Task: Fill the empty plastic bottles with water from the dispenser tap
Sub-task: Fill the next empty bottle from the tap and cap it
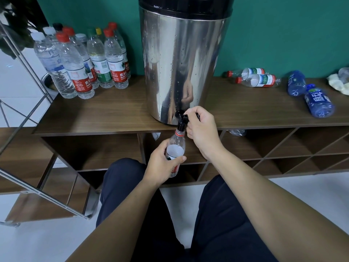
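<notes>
Filling was midway: bottle [175,148] gripped by left hand [162,164] under tap [182,120], lever pinched by right hand [202,129]; capped bottles [83,61] stood done, four lying bottles [283,86] left.

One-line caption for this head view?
Left hand holds a plastic bottle under the dispenser tap; right hand grips the tap's lever.

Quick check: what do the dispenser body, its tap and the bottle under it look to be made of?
Dispenser body: polished metal, likely stainless steel, mirror reflections and droplets. Tap: black, probably plastic, dull sheen. Bottle: thin clear plastic, see-through, printed label.
</notes>
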The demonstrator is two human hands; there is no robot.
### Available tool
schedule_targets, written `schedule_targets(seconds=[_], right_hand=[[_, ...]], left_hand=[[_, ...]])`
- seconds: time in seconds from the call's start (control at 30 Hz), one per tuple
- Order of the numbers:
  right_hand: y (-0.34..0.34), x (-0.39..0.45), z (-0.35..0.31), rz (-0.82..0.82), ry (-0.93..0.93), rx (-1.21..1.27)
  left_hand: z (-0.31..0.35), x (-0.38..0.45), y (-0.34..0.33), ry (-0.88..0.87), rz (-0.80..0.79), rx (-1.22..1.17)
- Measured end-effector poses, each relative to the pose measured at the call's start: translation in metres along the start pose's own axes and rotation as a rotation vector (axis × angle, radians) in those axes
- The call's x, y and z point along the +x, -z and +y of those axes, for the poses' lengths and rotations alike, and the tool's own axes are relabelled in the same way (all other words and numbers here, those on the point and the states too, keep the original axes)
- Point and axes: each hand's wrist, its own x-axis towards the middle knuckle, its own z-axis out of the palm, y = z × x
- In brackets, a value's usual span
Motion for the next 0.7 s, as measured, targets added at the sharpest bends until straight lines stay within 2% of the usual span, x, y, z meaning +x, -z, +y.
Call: schedule_targets(seconds=[0.7], right_hand=[[0.0002,0.0008,0.0037,-0.007,0.011,0.016]], left_hand=[[0.0013,-0.0005,-0.0001,0.018,-0.005,0.025]])
